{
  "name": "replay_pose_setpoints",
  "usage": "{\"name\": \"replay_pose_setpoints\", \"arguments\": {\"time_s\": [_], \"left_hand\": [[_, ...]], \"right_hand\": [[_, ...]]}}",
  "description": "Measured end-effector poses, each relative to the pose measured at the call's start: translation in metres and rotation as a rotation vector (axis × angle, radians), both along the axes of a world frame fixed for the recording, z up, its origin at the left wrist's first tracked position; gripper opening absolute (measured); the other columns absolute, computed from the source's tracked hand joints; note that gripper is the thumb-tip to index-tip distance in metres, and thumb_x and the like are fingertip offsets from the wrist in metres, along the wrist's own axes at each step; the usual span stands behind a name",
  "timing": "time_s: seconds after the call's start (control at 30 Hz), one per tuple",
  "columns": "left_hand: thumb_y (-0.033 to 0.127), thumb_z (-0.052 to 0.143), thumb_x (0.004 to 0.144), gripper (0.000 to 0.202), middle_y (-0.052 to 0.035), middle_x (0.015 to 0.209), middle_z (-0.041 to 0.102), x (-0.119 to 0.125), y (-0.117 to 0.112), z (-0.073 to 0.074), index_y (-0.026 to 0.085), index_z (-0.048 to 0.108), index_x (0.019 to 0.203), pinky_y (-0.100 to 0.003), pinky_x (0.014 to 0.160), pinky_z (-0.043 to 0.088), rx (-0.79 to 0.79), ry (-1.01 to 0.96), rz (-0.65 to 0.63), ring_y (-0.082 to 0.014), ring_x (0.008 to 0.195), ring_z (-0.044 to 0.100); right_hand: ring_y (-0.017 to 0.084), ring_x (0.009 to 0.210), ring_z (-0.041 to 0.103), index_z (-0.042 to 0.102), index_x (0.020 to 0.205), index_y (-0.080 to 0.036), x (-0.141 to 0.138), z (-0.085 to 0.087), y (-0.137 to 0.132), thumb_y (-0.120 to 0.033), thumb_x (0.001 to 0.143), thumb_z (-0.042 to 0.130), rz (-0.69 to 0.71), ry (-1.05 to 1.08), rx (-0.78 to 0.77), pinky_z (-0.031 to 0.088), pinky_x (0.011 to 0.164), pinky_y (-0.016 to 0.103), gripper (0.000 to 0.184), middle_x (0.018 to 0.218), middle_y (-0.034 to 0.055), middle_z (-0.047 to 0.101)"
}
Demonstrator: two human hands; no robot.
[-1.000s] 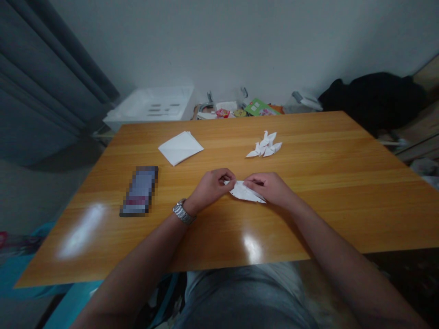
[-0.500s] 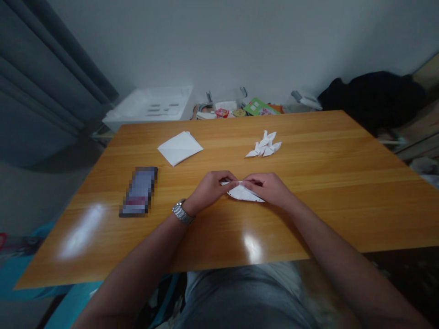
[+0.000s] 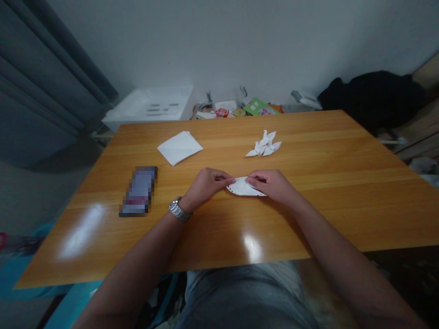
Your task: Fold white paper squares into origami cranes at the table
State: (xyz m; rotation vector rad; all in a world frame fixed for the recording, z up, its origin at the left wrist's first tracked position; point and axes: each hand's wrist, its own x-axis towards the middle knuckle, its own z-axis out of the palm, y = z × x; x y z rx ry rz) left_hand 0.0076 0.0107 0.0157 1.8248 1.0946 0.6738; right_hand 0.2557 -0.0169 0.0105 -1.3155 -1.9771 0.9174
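Note:
A folded piece of white paper (image 3: 243, 188), with small dark marks along its curved near edge, is held over the middle of the table. My left hand (image 3: 208, 184) pinches its left end between thumb and fingers. On the other side, my right hand (image 3: 273, 184) grips the upper right part, thumb on top. Beyond my right hand sit several small folded paper birds (image 3: 264, 145) in a cluster. Farther left lies a stack of white paper sheets (image 3: 180, 148).
A phone (image 3: 139, 192) with a blurred-out screen lies left on the wooden table (image 3: 336, 183). Behind the table are a white plastic tray (image 3: 164, 100), a green packet (image 3: 257, 107) and other small items. Dark cloth (image 3: 373, 100) is heaped at the back right.
My hands have moved apart along the paper's top edge, left hand leftward and right hand slightly rightward. More of the paper shows between them, and it lies flatter and slightly farther away.

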Motion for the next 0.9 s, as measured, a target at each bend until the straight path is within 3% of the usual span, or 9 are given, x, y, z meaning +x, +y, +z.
{"name": "replay_pose_setpoints", "arguments": {"time_s": [0.27,0.43,0.77,0.9], "left_hand": [[0.046,0.072,0.087,0.031,-0.0068,0.089,0.080,-0.002,0.003,-0.001,0.017,0.081,0.088,-0.028,0.071,0.056,-0.047,-0.026,-0.025,-0.0190,0.079,0.072],[0.042,0.069,0.090,0.031,-0.0084,0.106,0.079,-0.006,0.005,0.001,0.017,0.079,0.106,-0.033,0.085,0.059,-0.129,-0.104,-0.131,-0.0198,0.091,0.073],[0.032,0.059,0.098,0.041,-0.0082,0.110,0.077,-0.011,0.008,0.005,0.016,0.064,0.136,-0.029,0.087,0.059,-0.112,-0.110,-0.187,-0.0155,0.092,0.073],[0.029,0.054,0.101,0.039,-0.0101,0.114,0.077,-0.010,0.008,0.005,0.015,0.063,0.136,-0.028,0.087,0.059,-0.101,-0.093,-0.158,-0.0149,0.091,0.074]], "right_hand": [[0.020,0.075,0.065,0.076,0.088,-0.018,0.006,-0.001,0.002,-0.047,0.095,0.059,0.001,0.024,-0.026,0.044,0.066,0.028,0.034,0.084,0.0049,0.075],[0.020,0.076,0.067,0.077,0.090,-0.019,0.010,0.000,0.004,-0.047,0.095,0.058,-0.025,-0.003,0.014,0.045,0.068,0.029,0.034,0.086,0.0054,0.077],[0.020,0.074,0.065,0.076,0.088,-0.018,0.012,0.000,0.006,-0.048,0.095,0.057,-0.041,-0.007,0.014,0.045,0.066,0.029,0.036,0.084,0.0055,0.075],[0.020,0.075,0.065,0.076,0.089,-0.019,0.012,-0.002,0.006,-0.047,0.095,0.059,-0.048,0.028,0.000,0.045,0.067,0.030,0.034,0.084,0.0053,0.075]]}}
